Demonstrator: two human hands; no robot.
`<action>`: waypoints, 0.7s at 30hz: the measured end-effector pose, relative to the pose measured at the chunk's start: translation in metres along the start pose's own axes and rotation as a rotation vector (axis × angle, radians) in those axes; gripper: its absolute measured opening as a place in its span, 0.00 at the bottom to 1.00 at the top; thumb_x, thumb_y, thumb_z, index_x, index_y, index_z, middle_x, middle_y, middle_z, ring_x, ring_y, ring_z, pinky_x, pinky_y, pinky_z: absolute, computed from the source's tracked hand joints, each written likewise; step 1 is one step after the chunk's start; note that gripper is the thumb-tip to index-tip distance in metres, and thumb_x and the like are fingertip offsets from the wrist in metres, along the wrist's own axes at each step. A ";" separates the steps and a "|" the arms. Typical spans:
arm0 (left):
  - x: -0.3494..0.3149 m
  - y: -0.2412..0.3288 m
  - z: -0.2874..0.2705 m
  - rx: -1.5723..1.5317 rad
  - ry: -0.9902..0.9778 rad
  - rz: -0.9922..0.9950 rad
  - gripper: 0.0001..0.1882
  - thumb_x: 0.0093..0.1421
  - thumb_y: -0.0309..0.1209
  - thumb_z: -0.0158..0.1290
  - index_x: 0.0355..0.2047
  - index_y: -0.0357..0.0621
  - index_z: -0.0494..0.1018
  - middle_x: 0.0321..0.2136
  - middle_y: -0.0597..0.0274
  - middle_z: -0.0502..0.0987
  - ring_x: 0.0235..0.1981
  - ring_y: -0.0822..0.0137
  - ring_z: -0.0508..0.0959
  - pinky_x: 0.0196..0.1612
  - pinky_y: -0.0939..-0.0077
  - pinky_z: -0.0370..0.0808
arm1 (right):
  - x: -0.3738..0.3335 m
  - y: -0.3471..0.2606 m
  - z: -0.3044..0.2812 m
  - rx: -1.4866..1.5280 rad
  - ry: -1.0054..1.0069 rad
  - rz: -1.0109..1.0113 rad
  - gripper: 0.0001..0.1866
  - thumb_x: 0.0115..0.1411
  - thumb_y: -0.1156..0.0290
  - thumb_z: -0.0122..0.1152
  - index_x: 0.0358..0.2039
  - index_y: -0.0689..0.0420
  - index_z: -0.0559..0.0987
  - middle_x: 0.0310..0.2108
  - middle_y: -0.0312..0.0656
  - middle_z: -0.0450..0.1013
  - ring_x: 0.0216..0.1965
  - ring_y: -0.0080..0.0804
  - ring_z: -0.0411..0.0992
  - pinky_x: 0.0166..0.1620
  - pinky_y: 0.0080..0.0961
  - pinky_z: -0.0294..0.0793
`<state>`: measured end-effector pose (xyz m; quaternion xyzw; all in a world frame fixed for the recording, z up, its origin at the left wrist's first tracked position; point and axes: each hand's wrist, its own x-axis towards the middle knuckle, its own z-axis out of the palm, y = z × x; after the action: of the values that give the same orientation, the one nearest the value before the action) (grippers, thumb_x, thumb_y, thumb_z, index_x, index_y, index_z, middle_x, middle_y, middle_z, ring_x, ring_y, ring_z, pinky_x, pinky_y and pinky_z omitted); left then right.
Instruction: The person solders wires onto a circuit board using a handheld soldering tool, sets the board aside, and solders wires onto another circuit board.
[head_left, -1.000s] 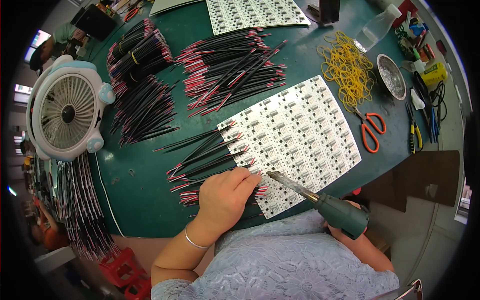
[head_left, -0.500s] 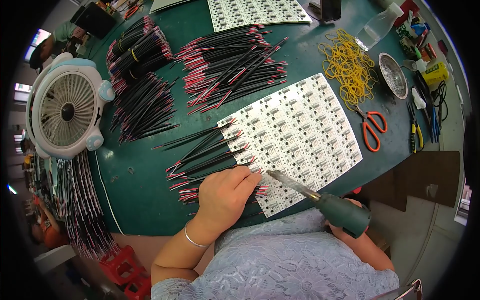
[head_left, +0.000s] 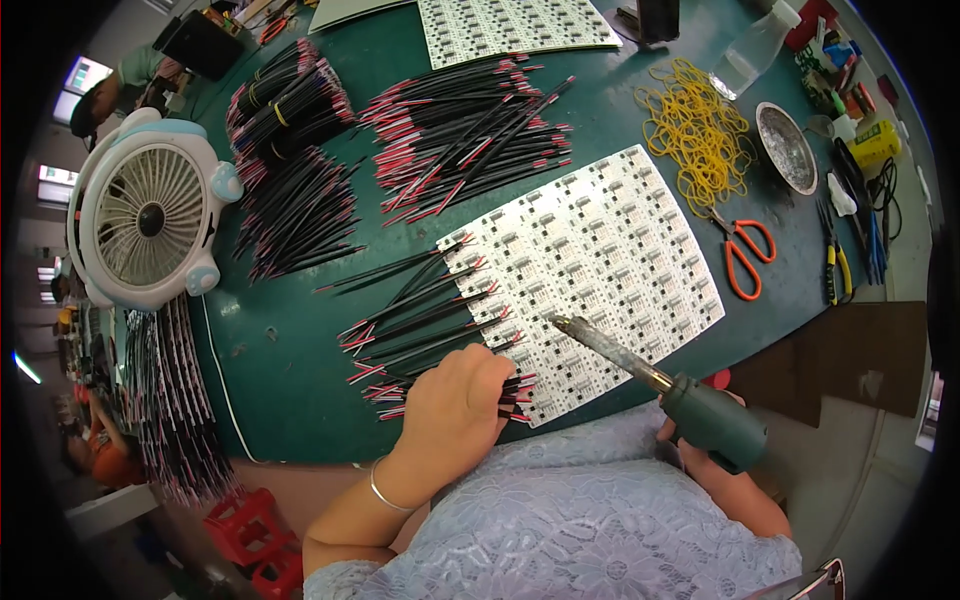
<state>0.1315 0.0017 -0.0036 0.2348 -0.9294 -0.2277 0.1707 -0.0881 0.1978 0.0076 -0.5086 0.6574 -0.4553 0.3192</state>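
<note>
My right hand (head_left: 690, 455) grips the dark green handle of a soldering iron (head_left: 715, 422); the handle hides most of the fingers. The iron's metal tip points left over a white circuit board panel (head_left: 620, 270) covered in rows of small components. At the panel's lower left edge, my left hand (head_left: 455, 400) is closed over short black wires (head_left: 390, 390) with red and white ends. Its fingertips are partly hidden among the wire ends. Above that hand, several black wires (head_left: 410, 305) stick out leftward from the panel's left edge.
Loose wires (head_left: 470, 135) and bundled wires (head_left: 290, 110) lie beyond the panel. A fan (head_left: 150, 220) stands at left. To the right are yellow rubber bands (head_left: 695, 130), a metal bowl (head_left: 787, 148), orange-handled cutters (head_left: 745, 260), pliers (head_left: 836, 270) and a bottle (head_left: 755, 50). More panels (head_left: 520, 30) lie at the back.
The iron's tip has moved right, away from the panel's left edge, and its handle has shifted right and down. My left hand has moved slightly down, toward the wires at the lower corner.
</note>
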 end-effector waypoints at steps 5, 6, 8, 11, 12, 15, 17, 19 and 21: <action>-0.001 0.000 0.008 -0.072 0.062 -0.008 0.22 0.36 0.17 0.58 0.34 0.45 0.67 0.33 0.56 0.71 0.31 0.54 0.74 0.31 0.66 0.73 | -0.019 0.010 -0.002 -0.146 -0.014 0.033 0.11 0.49 0.76 0.59 0.35 0.58 0.77 0.31 0.42 0.75 0.31 0.39 0.75 0.35 0.30 0.73; 0.000 -0.001 0.006 -0.091 0.057 0.003 0.23 0.35 0.16 0.58 0.34 0.45 0.68 0.33 0.56 0.72 0.31 0.54 0.74 0.32 0.66 0.73 | -0.021 0.012 -0.002 -0.186 -0.028 0.043 0.12 0.48 0.76 0.59 0.36 0.58 0.78 0.32 0.42 0.75 0.33 0.41 0.75 0.37 0.31 0.73; -0.001 -0.003 0.006 -0.111 0.053 0.013 0.23 0.35 0.15 0.57 0.35 0.45 0.70 0.33 0.56 0.72 0.31 0.54 0.75 0.33 0.66 0.74 | -0.021 0.009 -0.004 -0.186 -0.034 0.046 0.12 0.48 0.76 0.59 0.36 0.58 0.78 0.33 0.42 0.75 0.34 0.41 0.74 0.37 0.31 0.73; -0.003 -0.008 0.007 -0.142 0.125 0.082 0.22 0.34 0.16 0.58 0.34 0.44 0.72 0.30 0.57 0.73 0.30 0.55 0.75 0.31 0.67 0.73 | -0.020 0.011 -0.005 -0.191 -0.054 0.011 0.12 0.48 0.76 0.59 0.36 0.58 0.78 0.33 0.41 0.75 0.35 0.40 0.74 0.38 0.32 0.73; -0.002 -0.007 0.004 -0.078 0.109 0.105 0.21 0.34 0.17 0.58 0.33 0.43 0.73 0.29 0.58 0.73 0.29 0.57 0.75 0.29 0.68 0.73 | -0.019 0.012 -0.005 -0.199 -0.067 -0.024 0.12 0.48 0.76 0.59 0.36 0.58 0.78 0.34 0.41 0.75 0.36 0.40 0.75 0.38 0.31 0.73; 0.000 -0.003 0.004 0.008 0.081 0.101 0.19 0.33 0.19 0.58 0.31 0.43 0.74 0.28 0.60 0.73 0.27 0.59 0.75 0.26 0.71 0.72 | -0.017 0.006 -0.003 -0.182 -0.072 0.039 0.13 0.48 0.77 0.58 0.37 0.58 0.78 0.34 0.41 0.75 0.36 0.40 0.75 0.38 0.31 0.73; 0.001 0.000 0.004 0.031 0.069 0.074 0.18 0.33 0.20 0.58 0.29 0.43 0.74 0.27 0.61 0.73 0.26 0.61 0.75 0.25 0.72 0.71 | -0.017 0.003 -0.004 -0.202 -0.092 0.055 0.13 0.47 0.77 0.58 0.36 0.58 0.78 0.35 0.41 0.75 0.37 0.41 0.75 0.39 0.31 0.73; 0.002 0.003 0.004 0.102 0.103 0.096 0.18 0.34 0.21 0.58 0.30 0.43 0.75 0.27 0.62 0.73 0.24 0.63 0.74 0.23 0.73 0.70 | -0.016 0.003 -0.004 -0.222 -0.111 0.072 0.13 0.47 0.77 0.57 0.36 0.58 0.78 0.35 0.42 0.75 0.37 0.41 0.75 0.39 0.31 0.73; 0.002 0.002 0.005 0.104 0.105 0.107 0.17 0.35 0.21 0.57 0.31 0.43 0.76 0.27 0.62 0.73 0.24 0.63 0.74 0.23 0.73 0.70 | -0.013 0.004 -0.004 -0.161 -0.114 0.038 0.14 0.45 0.78 0.58 0.36 0.58 0.78 0.36 0.42 0.75 0.37 0.41 0.75 0.39 0.31 0.74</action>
<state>0.1267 0.0042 -0.0061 0.2047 -0.9410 -0.1573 0.2186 -0.0893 0.2113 0.0045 -0.5450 0.6822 -0.3652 0.3228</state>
